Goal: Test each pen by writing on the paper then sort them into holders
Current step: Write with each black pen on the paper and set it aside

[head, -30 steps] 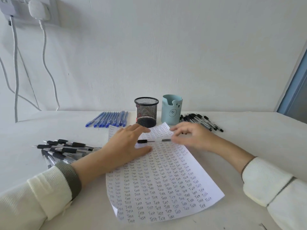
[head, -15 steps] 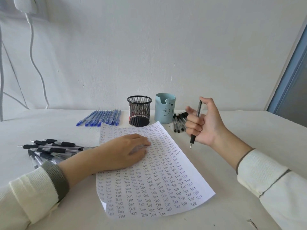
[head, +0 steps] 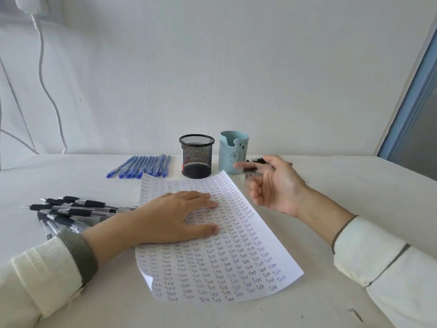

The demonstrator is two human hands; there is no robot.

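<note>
White plastered wall behind a pale tabletop (head: 71,176), white charger cable (head: 43,74) hanging at far left. At centre, a white sheet of paper (head: 236,256) packed edge to edge with handwritten rows of "Test", near left corner curled up. Pinned under the left hand (head: 175,216), laid flat with fingers straight, gripping nothing. To the right, raised beside the sheet's far right edge, the right hand (head: 276,183), palm turned inward, fingers loosely curled and smeared by motion. Dark streak at the fingertips, but cannot tell whether a pen in the grip or only the pens on the tabletop behind.

Beyond the sheet, side by side, a black wire-mesh cylinder holder (head: 196,157) and a pale blue bear-faced holder (head: 233,152), nothing poking above either rim. Mesh one seemingly bare inside, blue one's inside hidden. Left of them, a neat row of blue-barrelled pens (head: 142,166). At near left, a loose heap of clear pens with black grips (head: 71,209). At far right, mostly hidden by the right hand, a cluster of black pens (head: 254,160).

Judging by the crowded page: testing far advanced, little blank room left to write. Sorting into the holders apparently not begun, with every visible pen lying on the tabletop.
</note>
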